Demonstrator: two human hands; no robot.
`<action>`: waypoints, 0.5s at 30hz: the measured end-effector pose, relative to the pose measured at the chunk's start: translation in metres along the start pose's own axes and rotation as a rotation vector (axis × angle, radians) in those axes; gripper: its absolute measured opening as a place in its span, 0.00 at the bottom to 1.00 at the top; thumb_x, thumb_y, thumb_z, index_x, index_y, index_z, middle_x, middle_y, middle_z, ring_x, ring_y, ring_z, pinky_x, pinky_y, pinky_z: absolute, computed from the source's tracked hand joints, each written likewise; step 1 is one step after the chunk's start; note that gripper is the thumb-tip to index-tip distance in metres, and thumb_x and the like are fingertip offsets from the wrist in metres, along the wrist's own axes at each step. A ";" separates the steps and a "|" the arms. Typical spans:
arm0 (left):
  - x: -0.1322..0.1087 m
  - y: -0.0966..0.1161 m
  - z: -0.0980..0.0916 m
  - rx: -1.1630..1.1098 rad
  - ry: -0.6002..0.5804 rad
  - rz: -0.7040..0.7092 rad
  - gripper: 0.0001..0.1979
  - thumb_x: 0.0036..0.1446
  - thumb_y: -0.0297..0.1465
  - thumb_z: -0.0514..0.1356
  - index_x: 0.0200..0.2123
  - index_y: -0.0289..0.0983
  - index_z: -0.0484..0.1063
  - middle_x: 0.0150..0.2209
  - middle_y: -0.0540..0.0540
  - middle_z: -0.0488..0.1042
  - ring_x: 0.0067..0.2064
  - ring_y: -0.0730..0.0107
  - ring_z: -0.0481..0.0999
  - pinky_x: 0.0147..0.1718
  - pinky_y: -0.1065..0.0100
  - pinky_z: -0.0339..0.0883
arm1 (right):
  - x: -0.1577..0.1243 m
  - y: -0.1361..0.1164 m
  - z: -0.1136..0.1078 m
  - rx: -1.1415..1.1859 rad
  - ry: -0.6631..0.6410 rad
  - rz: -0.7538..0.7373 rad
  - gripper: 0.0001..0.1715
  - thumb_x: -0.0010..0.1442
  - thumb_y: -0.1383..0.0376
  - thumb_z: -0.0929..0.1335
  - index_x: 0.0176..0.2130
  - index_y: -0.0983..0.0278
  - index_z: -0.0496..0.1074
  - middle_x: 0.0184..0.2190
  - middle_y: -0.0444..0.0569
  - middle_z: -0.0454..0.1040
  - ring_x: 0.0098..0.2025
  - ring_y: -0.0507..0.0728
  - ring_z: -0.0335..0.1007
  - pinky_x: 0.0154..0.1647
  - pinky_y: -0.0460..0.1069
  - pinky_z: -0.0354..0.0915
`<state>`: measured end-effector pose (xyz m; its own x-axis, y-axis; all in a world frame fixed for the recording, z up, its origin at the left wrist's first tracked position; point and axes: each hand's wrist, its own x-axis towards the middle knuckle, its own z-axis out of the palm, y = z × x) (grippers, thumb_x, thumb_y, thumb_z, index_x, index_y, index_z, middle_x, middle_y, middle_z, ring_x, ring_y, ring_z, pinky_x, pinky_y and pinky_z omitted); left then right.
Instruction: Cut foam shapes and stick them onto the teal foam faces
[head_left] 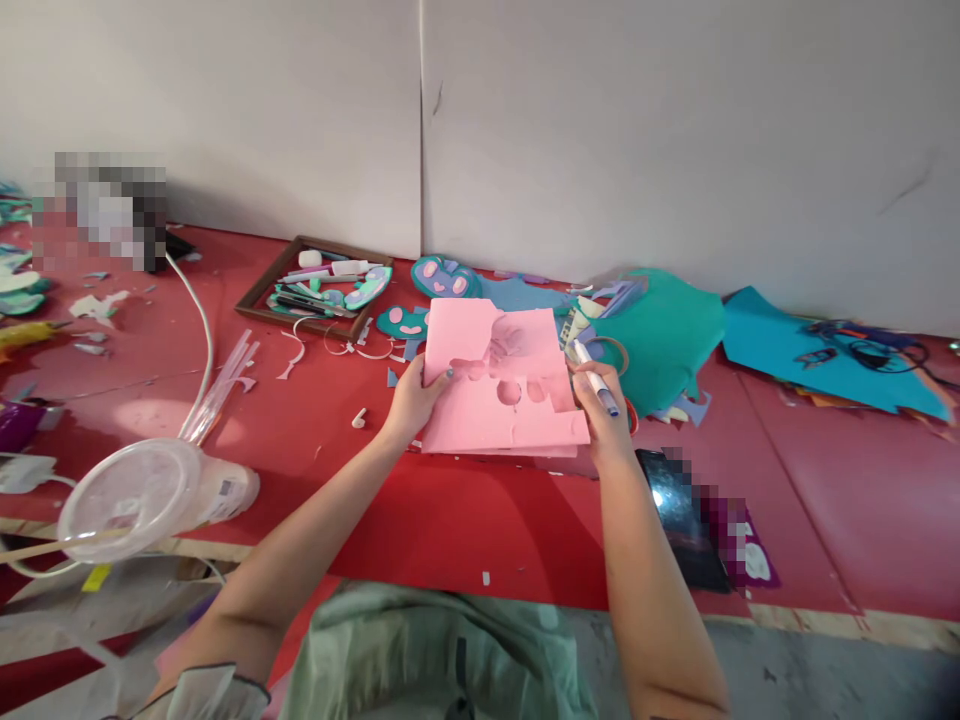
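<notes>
I am holding a pink sheet (465, 420) in front of me, above the near part of a red table (480, 540). My left hand (409, 405) is closing on the sheet's left edge, the thumb lying on top and the other fingers going out of sight behind it. My right hand (595, 408) is curling around a white marker (592, 375) with a dark end, right at the sheet's right edge; I cannot tell whether it is also pinching the sheet. Several cut-out openings, one of them round, are showing in the pink surface. Behind the sheet, a teal, purple and pink cut-out shape (446, 278) is lying near the wall (600, 130). To its left, a brown-framed tray (266, 274) is holding pens and small cut pieces. To the right of my sheet, a large green sheet (664, 330) is lying beside a bright blue sheet (772, 350), which is carrying a dark cable (870, 350). A dark phone (679, 525) is resting just right of my right forearm. At the left, a clear-lidded tub (225, 490) is sitting near the table's front edge, with clear sticks (225, 385) lying behind it.
</notes>
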<state>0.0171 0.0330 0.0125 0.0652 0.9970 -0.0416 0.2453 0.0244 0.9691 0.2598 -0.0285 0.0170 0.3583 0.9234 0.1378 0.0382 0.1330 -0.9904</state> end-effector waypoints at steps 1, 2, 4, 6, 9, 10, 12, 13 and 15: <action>0.000 0.000 0.001 0.000 0.004 0.009 0.17 0.54 0.36 0.59 0.46 0.35 0.69 0.44 0.42 0.77 0.43 0.61 0.75 0.42 0.63 0.68 | -0.001 -0.002 -0.001 -0.002 -0.018 0.013 0.19 0.50 0.54 0.73 0.39 0.57 0.65 0.50 0.45 0.73 0.54 0.58 0.70 0.53 0.55 0.66; 0.000 0.000 0.001 -0.002 0.006 0.014 0.17 0.54 0.36 0.59 0.47 0.35 0.69 0.44 0.42 0.76 0.43 0.61 0.75 0.42 0.64 0.68 | -0.003 -0.004 -0.002 -0.010 -0.036 0.030 0.21 0.48 0.56 0.74 0.39 0.56 0.65 0.50 0.45 0.73 0.52 0.58 0.71 0.50 0.54 0.68; 0.000 0.000 0.002 -0.002 0.010 0.014 0.18 0.53 0.36 0.60 0.46 0.35 0.69 0.43 0.42 0.76 0.43 0.61 0.74 0.42 0.64 0.68 | -0.004 -0.007 -0.003 -0.023 -0.077 0.072 0.25 0.44 0.58 0.76 0.39 0.56 0.64 0.49 0.45 0.71 0.45 0.57 0.73 0.41 0.51 0.71; -0.001 0.001 0.002 0.001 0.019 0.010 0.17 0.53 0.37 0.60 0.45 0.35 0.69 0.41 0.43 0.76 0.42 0.61 0.74 0.42 0.64 0.67 | -0.004 -0.008 -0.003 -0.009 -0.110 0.106 0.27 0.42 0.59 0.77 0.39 0.55 0.63 0.46 0.43 0.70 0.39 0.56 0.74 0.35 0.50 0.71; -0.003 0.003 0.002 -0.044 0.028 -0.018 0.15 0.58 0.41 0.56 0.41 0.37 0.69 0.37 0.45 0.75 0.40 0.62 0.73 0.41 0.65 0.67 | -0.001 -0.004 -0.003 0.003 -0.131 0.130 0.27 0.42 0.60 0.77 0.39 0.55 0.63 0.40 0.41 0.70 0.36 0.55 0.74 0.31 0.49 0.70; -0.003 0.004 0.002 -0.065 0.028 -0.033 0.15 0.59 0.42 0.54 0.39 0.37 0.69 0.36 0.46 0.74 0.40 0.63 0.72 0.40 0.65 0.66 | 0.000 -0.002 -0.003 -0.003 -0.130 0.136 0.27 0.42 0.59 0.76 0.39 0.54 0.63 0.39 0.41 0.70 0.36 0.55 0.74 0.31 0.48 0.69; -0.003 0.003 0.001 -0.081 0.030 -0.062 0.13 0.60 0.41 0.52 0.36 0.38 0.69 0.33 0.47 0.73 0.38 0.64 0.72 0.39 0.66 0.66 | 0.003 0.001 -0.002 -0.031 -0.110 0.131 0.26 0.42 0.59 0.76 0.39 0.55 0.64 0.41 0.42 0.70 0.38 0.56 0.74 0.30 0.48 0.68; -0.002 0.002 0.001 -0.075 0.035 -0.072 0.11 0.59 0.39 0.53 0.35 0.38 0.68 0.32 0.48 0.72 0.37 0.65 0.71 0.39 0.66 0.65 | 0.004 0.003 -0.002 -0.052 -0.093 0.116 0.25 0.43 0.58 0.76 0.39 0.56 0.64 0.43 0.43 0.71 0.40 0.57 0.74 0.32 0.49 0.69; -0.001 0.000 0.002 -0.054 0.047 -0.078 0.07 0.58 0.36 0.55 0.34 0.38 0.68 0.32 0.49 0.71 0.37 0.66 0.71 0.39 0.67 0.65 | 0.005 0.004 -0.003 -0.089 -0.063 0.067 0.22 0.47 0.55 0.74 0.38 0.56 0.65 0.45 0.46 0.71 0.45 0.58 0.72 0.38 0.52 0.69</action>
<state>0.0186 0.0316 0.0119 0.0020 0.9942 -0.1071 0.1949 0.1047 0.9752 0.2645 -0.0240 0.0134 0.3039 0.9502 0.0690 0.0998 0.0403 -0.9942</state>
